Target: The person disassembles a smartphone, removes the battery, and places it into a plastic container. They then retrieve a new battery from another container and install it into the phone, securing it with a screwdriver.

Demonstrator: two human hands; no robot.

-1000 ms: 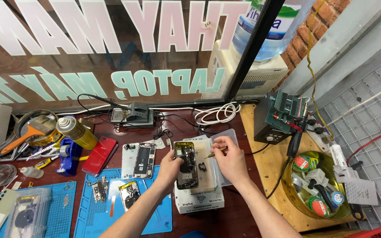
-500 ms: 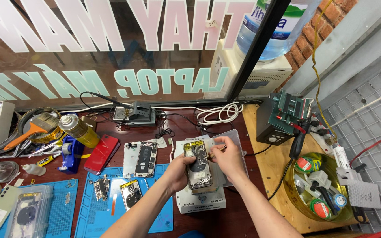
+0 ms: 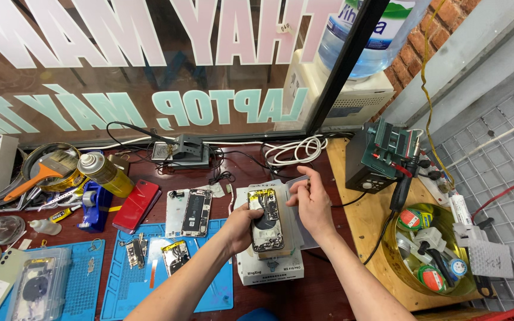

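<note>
My left hand grips an opened phone body by its left edge, holding it above a white heating pad device. The phone's inner parts face up. Just to its right, my right hand is raised with fingers loosely curled near the phone's upper right corner; whether the fingertips pinch something small is unclear. A flat grey plate lies under my right hand on the white device.
Another opened phone and a red phone lie left. Blue mats hold small parts. A yellow spray can, a brush, a soldering station, a bowl of tape rolls and a clear box surround them.
My left hand has kept hold of the phone and tilted it slightly. My right hand has lifted off the phone's top edge and now hovers beside it.
</note>
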